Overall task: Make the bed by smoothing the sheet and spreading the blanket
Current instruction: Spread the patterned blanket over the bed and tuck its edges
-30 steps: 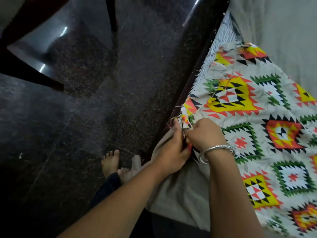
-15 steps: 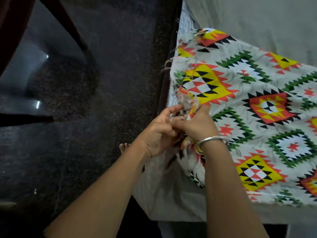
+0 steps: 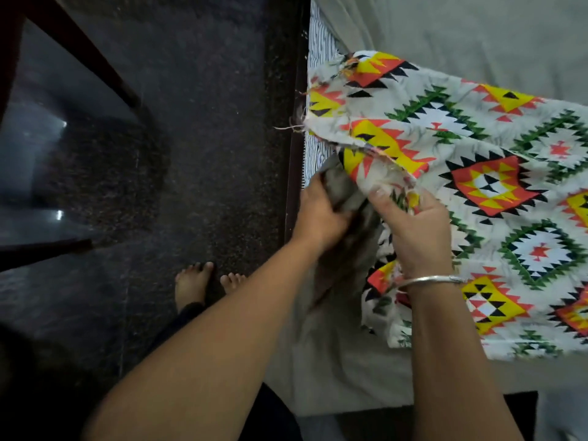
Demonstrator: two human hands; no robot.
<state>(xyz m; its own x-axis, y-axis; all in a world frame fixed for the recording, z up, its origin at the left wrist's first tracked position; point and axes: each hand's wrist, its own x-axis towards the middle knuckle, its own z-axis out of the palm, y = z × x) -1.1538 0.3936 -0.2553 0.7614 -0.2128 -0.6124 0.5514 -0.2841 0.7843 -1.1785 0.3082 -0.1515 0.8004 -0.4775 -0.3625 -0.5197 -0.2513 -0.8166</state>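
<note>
While both bare forearms reach in from the near edge, the left hand (image 3: pixel 319 218) is clenched on a bunch of plain grey-beige cotton sheet (image 3: pixel 343 361) at the left side of the bed, fingers buried in the fold. Right hand (image 3: pixel 413 237), just beside it and to the right, grasps the edge of the white woven blanket with orange, yellow, green and black diamond pattern (image 3: pixel 496 186), thumb on top, cloth pinched and lifted off the sheet. Thin silver metal bangle (image 3: pixel 429 279) sits on the right wrist. Sheet hangs loose over the near-left corner of the bed, wrinkled; more of it lies flat on the far right, past the blanket. Blanket covers the right and middle of the bed, frayed threads at its far-left corner, left edge rumpled and folded over. Two bare feet (image 3: pixel 194 281) stand on the dark speckled polished stone floor (image 3: pixel 191 154) on the near left, close to the bed side. Dark wooden bed frame rail (image 3: pixel 294 173) runs near to far between floor and bedding. Striped black-and-white mattress cover (image 3: pixel 318 49) shows along the rail where the sheet is pulled off. Far left, dark slanted furniture legs (image 3: pixel 86 55), possibly a chair or table, hard to tell in the dim light.
</note>
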